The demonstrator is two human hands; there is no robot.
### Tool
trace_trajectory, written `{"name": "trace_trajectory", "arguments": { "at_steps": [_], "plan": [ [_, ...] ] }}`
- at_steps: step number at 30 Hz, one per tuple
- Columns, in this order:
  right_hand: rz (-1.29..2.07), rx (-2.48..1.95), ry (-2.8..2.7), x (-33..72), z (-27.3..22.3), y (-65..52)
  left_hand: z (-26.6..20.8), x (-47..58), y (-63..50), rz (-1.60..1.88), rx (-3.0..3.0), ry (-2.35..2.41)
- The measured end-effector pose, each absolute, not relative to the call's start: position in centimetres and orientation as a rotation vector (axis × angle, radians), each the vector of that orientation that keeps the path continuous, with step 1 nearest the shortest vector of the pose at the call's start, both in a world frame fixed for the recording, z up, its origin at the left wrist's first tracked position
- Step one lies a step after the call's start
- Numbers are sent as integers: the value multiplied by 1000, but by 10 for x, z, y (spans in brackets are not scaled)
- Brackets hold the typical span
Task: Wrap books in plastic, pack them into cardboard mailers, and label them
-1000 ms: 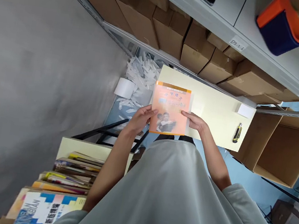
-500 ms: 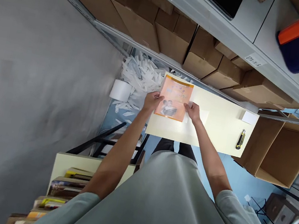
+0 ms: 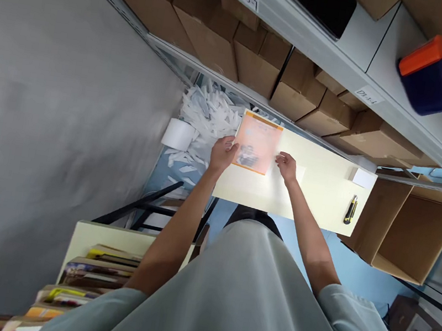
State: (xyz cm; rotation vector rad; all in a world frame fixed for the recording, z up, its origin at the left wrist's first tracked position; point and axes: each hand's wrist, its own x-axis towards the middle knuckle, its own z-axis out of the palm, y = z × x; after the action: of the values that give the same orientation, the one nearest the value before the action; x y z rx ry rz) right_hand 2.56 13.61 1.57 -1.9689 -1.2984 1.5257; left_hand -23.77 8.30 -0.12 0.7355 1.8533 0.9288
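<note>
An orange book (image 3: 258, 144) with a faded picture lies on the cream tabletop (image 3: 318, 189), close to its left end. Its cover looks pale and hazy, as if under something translucent. My left hand (image 3: 223, 153) is closed at the book's left edge, thumb along the near side. Just off the right edge, my right hand (image 3: 286, 167) has its fingers pinched together; what they hold, if anything, is too small to make out. A pale translucent patch shows on the tabletop beside that hand.
On the tabletop's right end lie a black-and-yellow utility knife (image 3: 350, 209) and a small white box (image 3: 362, 178). A white roll (image 3: 178, 134) and white paper scraps (image 3: 208, 109) sit left. An open carton (image 3: 416, 230) stands right; a shelf (image 3: 309, 31) overhangs the far side.
My right hand has come off the book's right edge and moved slightly right. The book's cover looks paler and hazier than before. My left hand stays at the left edge.
</note>
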Motion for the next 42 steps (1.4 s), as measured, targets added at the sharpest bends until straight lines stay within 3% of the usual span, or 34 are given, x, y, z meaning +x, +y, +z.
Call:
{"name": "trace_trajectory", "arguments": {
  "at_steps": [14, 22, 29, 42],
  "plan": [
    [1753, -1411, -1458, 66, 179, 48, 192, -177, -78, 1356, 685, 1798],
    [2078, -997, -1689, 60, 224, -50, 279, -138, -244, 1589, 462, 2040],
    [2343, -664, -1919, 27, 260, -131, 310, -109, -374, 1867, 148, 2206],
    [2369, -135, -2341, -57, 318, -306, 336, -93, -559, 2316, -137, 2100]
  ]
}}
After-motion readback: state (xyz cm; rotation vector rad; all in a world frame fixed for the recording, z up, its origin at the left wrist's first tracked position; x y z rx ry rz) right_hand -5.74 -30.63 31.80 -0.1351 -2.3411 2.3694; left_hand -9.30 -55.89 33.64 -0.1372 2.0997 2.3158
